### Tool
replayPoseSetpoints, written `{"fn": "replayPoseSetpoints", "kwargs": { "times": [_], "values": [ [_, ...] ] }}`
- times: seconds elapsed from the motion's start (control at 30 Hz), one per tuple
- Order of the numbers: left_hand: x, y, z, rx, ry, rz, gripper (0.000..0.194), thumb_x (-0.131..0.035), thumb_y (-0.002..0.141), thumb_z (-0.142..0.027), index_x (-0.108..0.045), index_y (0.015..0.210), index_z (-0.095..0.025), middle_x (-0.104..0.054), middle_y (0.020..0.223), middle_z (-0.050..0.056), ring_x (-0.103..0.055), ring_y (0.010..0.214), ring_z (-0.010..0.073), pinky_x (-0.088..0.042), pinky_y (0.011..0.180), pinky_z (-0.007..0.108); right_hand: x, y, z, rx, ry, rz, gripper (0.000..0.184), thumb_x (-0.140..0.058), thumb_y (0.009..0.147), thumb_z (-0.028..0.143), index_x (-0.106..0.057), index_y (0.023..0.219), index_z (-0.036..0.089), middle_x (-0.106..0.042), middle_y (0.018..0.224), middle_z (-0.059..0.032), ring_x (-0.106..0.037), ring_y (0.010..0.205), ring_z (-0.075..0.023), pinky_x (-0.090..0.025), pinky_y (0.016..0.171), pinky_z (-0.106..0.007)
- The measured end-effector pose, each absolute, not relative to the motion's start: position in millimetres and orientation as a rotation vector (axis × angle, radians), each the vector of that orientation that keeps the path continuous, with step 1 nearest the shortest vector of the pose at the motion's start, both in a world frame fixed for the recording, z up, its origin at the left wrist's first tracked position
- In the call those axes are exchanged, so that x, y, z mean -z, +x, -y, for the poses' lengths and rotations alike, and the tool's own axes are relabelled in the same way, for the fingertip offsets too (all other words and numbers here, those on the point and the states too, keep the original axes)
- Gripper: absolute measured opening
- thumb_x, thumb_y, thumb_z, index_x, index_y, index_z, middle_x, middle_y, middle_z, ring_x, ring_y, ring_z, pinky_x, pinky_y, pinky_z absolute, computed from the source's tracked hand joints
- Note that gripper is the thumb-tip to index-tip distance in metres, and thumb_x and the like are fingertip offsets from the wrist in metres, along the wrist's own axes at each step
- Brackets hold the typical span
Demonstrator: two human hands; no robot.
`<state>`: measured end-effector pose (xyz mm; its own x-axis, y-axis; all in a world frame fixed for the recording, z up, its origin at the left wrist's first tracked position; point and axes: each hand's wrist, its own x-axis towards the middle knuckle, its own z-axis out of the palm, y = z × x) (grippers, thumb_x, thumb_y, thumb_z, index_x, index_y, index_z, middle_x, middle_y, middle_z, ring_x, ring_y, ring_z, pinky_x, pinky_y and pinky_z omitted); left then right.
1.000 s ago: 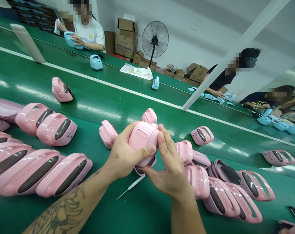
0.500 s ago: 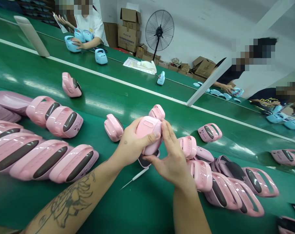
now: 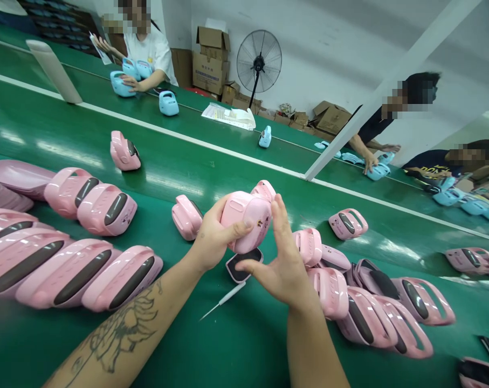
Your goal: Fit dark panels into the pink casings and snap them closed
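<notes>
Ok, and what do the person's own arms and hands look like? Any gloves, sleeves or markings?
No gloves, sleeves, watch or cables show. The left forearm is bare and carries a large dark line tattoo, apparently floral. The right forearm is bare and shows no marking. The left hand and right hand show no rings.

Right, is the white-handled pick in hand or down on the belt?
Down: the pick lies on the green belt, apart from the left hand and right hand at the pink casing.
</notes>
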<state>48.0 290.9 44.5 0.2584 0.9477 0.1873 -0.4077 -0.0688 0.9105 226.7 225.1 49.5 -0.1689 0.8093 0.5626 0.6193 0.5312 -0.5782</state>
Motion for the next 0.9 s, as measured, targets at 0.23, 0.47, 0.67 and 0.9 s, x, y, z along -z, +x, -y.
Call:
{"fn": "replayPoseSetpoints", "kwargs": {
  "times": [0.23, 0.47, 0.67, 0.9],
  "values": [
    [-43, 44, -287, -1.203, 1.142, -0.494, 0.094, -0.096, 0.077, -0.064, -0.058, 0.156, -0.030, -0.066, 0.152, 0.014, -0.066, 0.135, 0.0374, -0.059, 0.103, 0.040, -55, 221, -222, -0.074, -1.055, 1.897, 0.122, -0.094, 0.089, 0.032, -0.014, 0.181, 0.030, -0.020, 0.188, -0.0170, -0.025, 0.174, -0.0409, -0.035, 0.137, -0.068],
    [-65, 28, -293, -1.200, 1.263, -0.798, 0.088, -0.108, 0.058, -0.052, -0.072, 0.131, -0.021, -0.077, 0.126, 0.012, -0.072, 0.113, 0.0339, -0.061, 0.087, 0.036, -48, 216, -227, 0.038, -0.986, 2.035, 0.101, -0.065, 0.098, 0.002, -0.014, 0.180, 0.030, -0.018, 0.189, -0.0139, -0.020, 0.176, -0.0347, -0.036, 0.138, -0.065],
    [-63, 40, -289, -1.352, 0.882, -0.594, 0.065, -0.100, 0.070, -0.049, -0.072, 0.123, -0.023, -0.077, 0.114, 0.006, -0.071, 0.097, 0.0235, -0.058, 0.078, 0.030, -43, 194, -221, -0.112, -1.191, 1.349, 0.073, -0.084, 0.095, 0.051, -0.055, 0.157, 0.024, -0.063, 0.153, -0.0176, -0.063, 0.141, -0.0356, -0.059, 0.115, -0.057],
    [-62, 54, -280, -1.362, 0.835, -0.451, 0.059, -0.090, 0.081, -0.048, -0.072, 0.131, -0.023, -0.078, 0.130, 0.011, -0.071, 0.125, 0.0348, -0.060, 0.096, 0.040, -40, 188, -231, -1.109, -0.900, 1.071, 0.064, -0.048, 0.110, 0.071, -0.064, 0.149, 0.023, -0.075, 0.140, -0.0141, -0.072, 0.132, -0.0314, -0.061, 0.113, -0.052]
  ]
}}
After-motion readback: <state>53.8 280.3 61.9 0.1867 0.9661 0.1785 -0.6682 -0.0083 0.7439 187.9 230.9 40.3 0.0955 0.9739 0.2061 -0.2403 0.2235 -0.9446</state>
